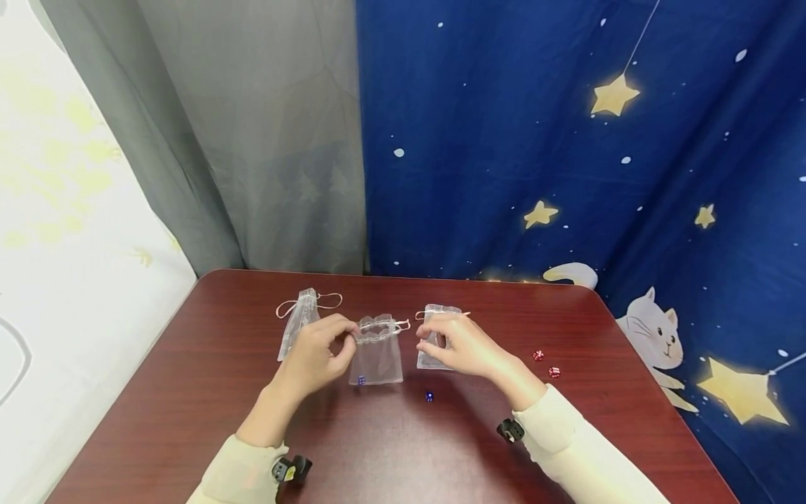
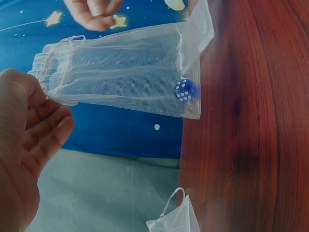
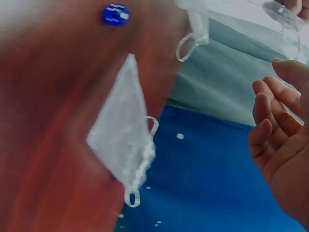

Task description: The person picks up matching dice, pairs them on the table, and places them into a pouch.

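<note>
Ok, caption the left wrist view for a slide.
Left hand pinching the top of a sheer drawstring pouch that holds a blue, white-dotted die.

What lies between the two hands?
In the head view, the sheer bag the left hand pinches, a blue die inside, then a second bag, partly behind the right hand.

The person wears pale cream long sleeves, loose and softly creased. On the side toward the left edge of the desk [image 1: 378,455], the left sleeve [image 1: 236,472] ends at the wrist beside a small black camera [image 1: 292,470] with grey parts and a yellow patch. Toward the desk's right edge, the right sleeve [image 1: 585,444] has a wide cuff [image 1: 549,423], beside another black device [image 1: 511,430] bearing a small pale mark. The left hand [image 1: 320,347] and right hand [image 1: 464,343] are bare.
</note>
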Available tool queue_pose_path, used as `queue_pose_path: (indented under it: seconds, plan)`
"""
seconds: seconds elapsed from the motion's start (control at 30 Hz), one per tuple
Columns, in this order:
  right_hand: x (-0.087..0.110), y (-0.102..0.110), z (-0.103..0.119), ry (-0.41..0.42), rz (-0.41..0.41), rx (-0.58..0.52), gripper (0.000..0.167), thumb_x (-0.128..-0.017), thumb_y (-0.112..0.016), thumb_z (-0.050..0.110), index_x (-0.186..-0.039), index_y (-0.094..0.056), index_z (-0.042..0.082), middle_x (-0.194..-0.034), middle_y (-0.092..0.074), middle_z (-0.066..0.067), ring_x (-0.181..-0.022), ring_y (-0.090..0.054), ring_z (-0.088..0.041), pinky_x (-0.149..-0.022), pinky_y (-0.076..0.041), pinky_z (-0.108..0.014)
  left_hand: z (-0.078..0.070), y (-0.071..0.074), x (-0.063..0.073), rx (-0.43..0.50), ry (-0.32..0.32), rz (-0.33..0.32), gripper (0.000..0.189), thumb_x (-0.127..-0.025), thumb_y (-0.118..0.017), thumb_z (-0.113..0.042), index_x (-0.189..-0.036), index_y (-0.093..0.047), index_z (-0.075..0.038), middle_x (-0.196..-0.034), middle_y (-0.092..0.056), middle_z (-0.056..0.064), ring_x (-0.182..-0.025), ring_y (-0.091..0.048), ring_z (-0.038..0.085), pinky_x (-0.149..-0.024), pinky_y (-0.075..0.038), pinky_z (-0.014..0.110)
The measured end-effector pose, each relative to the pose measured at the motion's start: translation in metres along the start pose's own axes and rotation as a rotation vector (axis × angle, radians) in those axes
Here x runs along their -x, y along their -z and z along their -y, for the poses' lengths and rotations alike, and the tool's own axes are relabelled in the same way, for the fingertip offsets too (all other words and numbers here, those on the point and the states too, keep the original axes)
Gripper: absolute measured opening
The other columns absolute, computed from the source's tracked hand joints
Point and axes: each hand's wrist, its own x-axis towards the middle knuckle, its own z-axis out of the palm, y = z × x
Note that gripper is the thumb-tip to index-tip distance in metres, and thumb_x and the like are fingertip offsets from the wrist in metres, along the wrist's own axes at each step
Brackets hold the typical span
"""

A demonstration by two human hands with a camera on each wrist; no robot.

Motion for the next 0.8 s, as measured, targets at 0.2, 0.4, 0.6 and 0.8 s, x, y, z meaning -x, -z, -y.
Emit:
queue_pose_path:
  seconds: [0.2, 0.4, 0.6, 0.8]
  plan:
    - [0.014, -0.019, -0.004, -0.015, 0.067, 0.019, 0.009, -0.092, -0.075, 0.021, -0.097, -0.075, 0.014, -0.09, -0.069, 0.007, -0.069, -0.061, -0.009, -0.066, -0.05, -0.022, 0.0, 0.001, 0.0, -0.001, 0.001, 0.001, 0.016, -0.083, -0.058, 0.003, -0.084, -0.07, -0.008, -0.079, -0.064, -0.004, -0.066, -0.06, 0.013, -0.061, -0.046, 0.017]
    - [0.023, -0.032, -0.009, -0.021, 0.144, 0.071, 0.01, -0.091, -0.075, 0.022, -0.096, -0.076, 0.014, -0.086, -0.066, 0.006, -0.069, -0.056, -0.007, -0.066, -0.05, -0.027, 0.001, 0.0, 0.002, -0.002, -0.003, -0.006, 0.018, -0.082, -0.059, 0.005, -0.083, -0.07, -0.009, -0.078, -0.064, -0.006, -0.066, -0.059, 0.012, -0.061, -0.045, 0.016]
    - [0.029, -0.042, -0.012, -0.005, 0.216, 0.095, 0.013, -0.088, -0.078, 0.021, -0.098, -0.076, 0.012, -0.091, -0.069, 0.004, -0.076, -0.058, -0.009, -0.07, -0.053, -0.03, 0.002, -0.002, 0.003, -0.001, -0.007, -0.012, 0.019, -0.081, -0.059, 0.006, -0.084, -0.07, -0.01, -0.078, -0.064, -0.006, -0.064, -0.059, 0.014, -0.06, -0.045, 0.016]
    - [0.034, -0.048, -0.015, -0.013, 0.278, 0.084, 0.016, -0.087, -0.08, 0.022, -0.098, -0.075, 0.012, -0.091, -0.067, 0.004, -0.079, -0.06, -0.008, -0.072, -0.051, -0.025, 0.001, -0.002, 0.003, -0.005, -0.002, -0.012, 0.019, -0.081, -0.06, 0.005, -0.084, -0.07, -0.01, -0.078, -0.064, -0.006, -0.065, -0.059, 0.012, -0.06, -0.045, 0.016]
